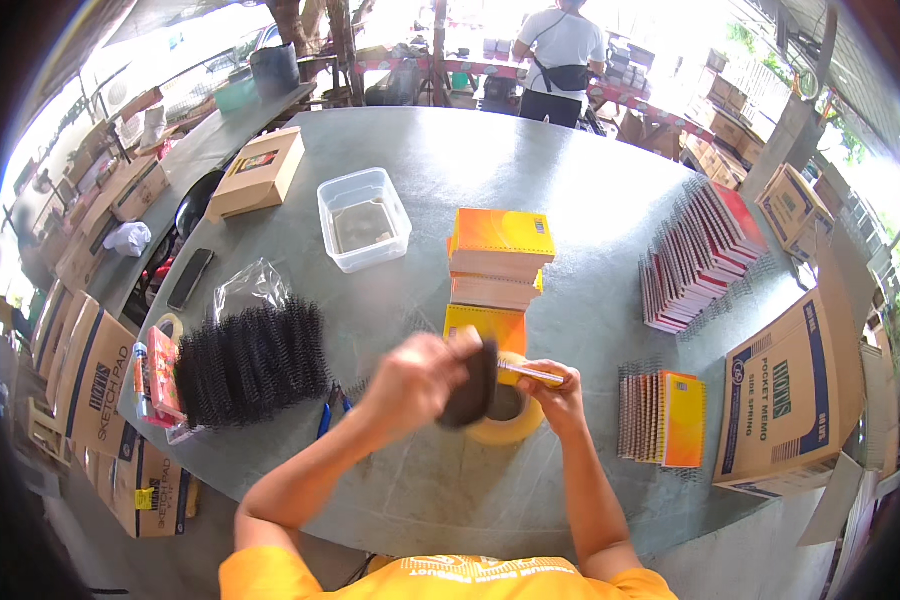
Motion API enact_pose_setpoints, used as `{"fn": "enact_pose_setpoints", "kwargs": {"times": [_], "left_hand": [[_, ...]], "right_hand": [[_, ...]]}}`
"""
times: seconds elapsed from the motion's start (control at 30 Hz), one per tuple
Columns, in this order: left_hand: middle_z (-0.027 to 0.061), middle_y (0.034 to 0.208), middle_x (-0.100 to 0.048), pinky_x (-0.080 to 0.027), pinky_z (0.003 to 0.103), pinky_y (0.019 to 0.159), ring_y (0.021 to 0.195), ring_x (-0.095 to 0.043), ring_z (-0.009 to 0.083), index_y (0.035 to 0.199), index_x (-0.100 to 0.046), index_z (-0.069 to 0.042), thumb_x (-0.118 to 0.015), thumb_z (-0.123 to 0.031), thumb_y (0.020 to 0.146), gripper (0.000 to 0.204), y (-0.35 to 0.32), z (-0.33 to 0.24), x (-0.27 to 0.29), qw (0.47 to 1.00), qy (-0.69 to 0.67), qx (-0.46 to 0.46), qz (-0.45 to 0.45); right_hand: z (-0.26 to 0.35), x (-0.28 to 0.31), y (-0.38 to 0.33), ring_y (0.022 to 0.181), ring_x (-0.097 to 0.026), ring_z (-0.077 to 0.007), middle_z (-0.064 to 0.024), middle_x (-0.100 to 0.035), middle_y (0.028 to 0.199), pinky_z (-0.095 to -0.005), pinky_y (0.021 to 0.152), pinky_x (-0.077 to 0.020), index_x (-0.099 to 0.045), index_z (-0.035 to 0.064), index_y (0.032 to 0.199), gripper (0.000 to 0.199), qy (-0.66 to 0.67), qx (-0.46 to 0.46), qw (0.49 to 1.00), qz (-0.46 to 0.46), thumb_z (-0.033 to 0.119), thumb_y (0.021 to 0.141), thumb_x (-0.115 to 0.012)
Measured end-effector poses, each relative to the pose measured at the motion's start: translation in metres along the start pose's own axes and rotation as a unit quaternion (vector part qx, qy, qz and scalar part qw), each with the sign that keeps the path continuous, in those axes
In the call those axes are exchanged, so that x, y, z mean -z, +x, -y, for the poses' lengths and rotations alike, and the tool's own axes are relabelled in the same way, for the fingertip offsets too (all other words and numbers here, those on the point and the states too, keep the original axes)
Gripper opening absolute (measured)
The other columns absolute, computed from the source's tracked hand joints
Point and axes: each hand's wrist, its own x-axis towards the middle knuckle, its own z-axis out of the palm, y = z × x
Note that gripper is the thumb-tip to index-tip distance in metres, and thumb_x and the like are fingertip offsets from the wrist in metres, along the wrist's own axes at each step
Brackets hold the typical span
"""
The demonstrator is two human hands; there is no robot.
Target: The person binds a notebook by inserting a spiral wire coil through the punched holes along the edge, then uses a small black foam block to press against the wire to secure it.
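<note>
My left hand (425,375), blurred by motion, has its fingers curled at a dark rounded thing (470,390); its kind is too smeared to tell. In my right hand (560,395) is a small yellow-orange notebook (530,373), held edge-on with its end close to the dark thing. Beneath both hands a roll of tape (505,428) lies on the grey table (390,490). Just beyond them stand stacks of yellow-orange notebooks (503,235). Left of my left hand is a heap of black spiral coils (255,365), with blue-handled pliers (328,415) beside it.
Coil-bound yellow notebooks (682,420) and a row of red ones (705,255) stand at right, near an open carton (790,390). A clear plastic tub (365,255), a cardboard box (260,170) and a phone (191,278) lie farther left. A person (562,60) stands beyond the table.
</note>
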Motion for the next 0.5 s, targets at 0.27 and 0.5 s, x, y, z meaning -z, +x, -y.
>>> {"fn": "enact_pose_setpoints", "kwargs": {"times": [0.27,0.5], "left_hand": [[0.0123,0.085,-0.063,-0.051,0.034,0.072,0.078,-0.062,0.0281,0.114,-0.062,-0.009,-0.067,0.003,0.072,0.044,-0.005,-0.009,-0.027,0.991,0.019,-0.080,0.109],[0.0128,0.082,-0.062,-0.052,0.035,0.069,0.075,-0.061,0.0264,0.112,-0.064,-0.011,-0.067,0.000,0.073,0.040,0.005,-0.008,-0.039,0.993,0.004,-0.064,0.096]], "right_hand": [[0.008,0.006,-0.009,0.080,-0.059,-0.0088,-0.0035,-0.066,0.088,-0.0227,0.073,-0.0489,-0.066,-0.0026,0.099,0.018,-0.037,-0.018,0.999,0.013,0.000,0.081,-0.066],[0.002,0.014,-0.011,0.088,-0.058,-0.0083,-0.0017,-0.065,0.095,-0.0226,0.079,-0.0471,-0.063,-0.0029,0.107,0.025,-0.052,-0.033,0.998,0.017,0.001,0.083,-0.064]]}}
